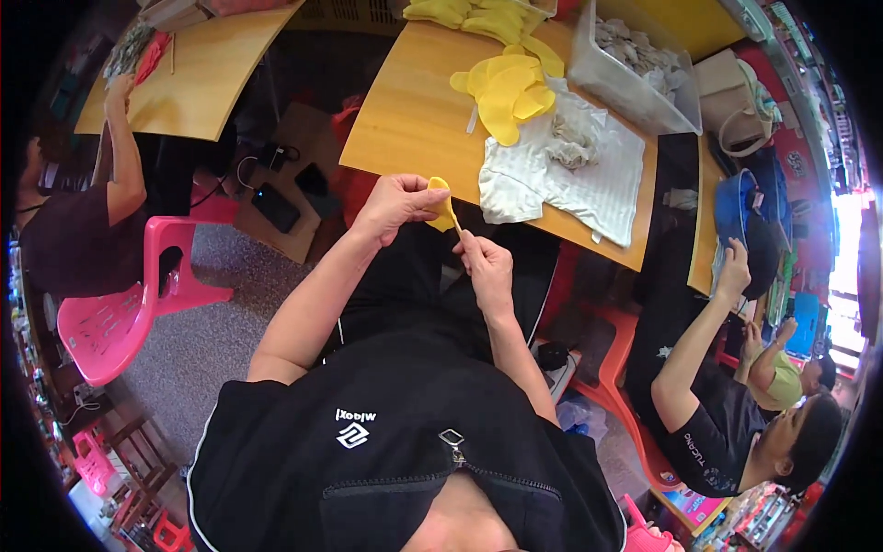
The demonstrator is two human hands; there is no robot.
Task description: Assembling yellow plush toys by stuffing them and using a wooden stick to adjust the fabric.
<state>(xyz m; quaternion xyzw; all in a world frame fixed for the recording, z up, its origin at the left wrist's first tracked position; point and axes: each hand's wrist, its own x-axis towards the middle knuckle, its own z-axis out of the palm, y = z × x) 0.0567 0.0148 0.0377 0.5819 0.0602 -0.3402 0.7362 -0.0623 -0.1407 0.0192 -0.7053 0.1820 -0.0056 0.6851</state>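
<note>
My left hand (395, 210) pinches a small curved yellow piece (442, 217), soft-looking like cut cloth or foam, just off the near edge of the table. Below it, my right hand (487, 272) has its fingers closed at the piece's lower end, on something thin like a stick; what exactly it is I cannot make out. Beyond my hands, a loose pile of similar yellow pieces (504, 90) lies on the wooden table (395, 120). Beside that pile a white shirt (612, 179) is spread flat, with a greyish clump of fibre or scraps (574, 143) on top.
A clear plastic bin (635, 103) of greyish scraps stands at the back right, and more yellow pieces (478, 20) lie at the far edge. People sit working on both sides. A pink chair (138, 294) is at left, an orange-red chair (612, 368) at right.
</note>
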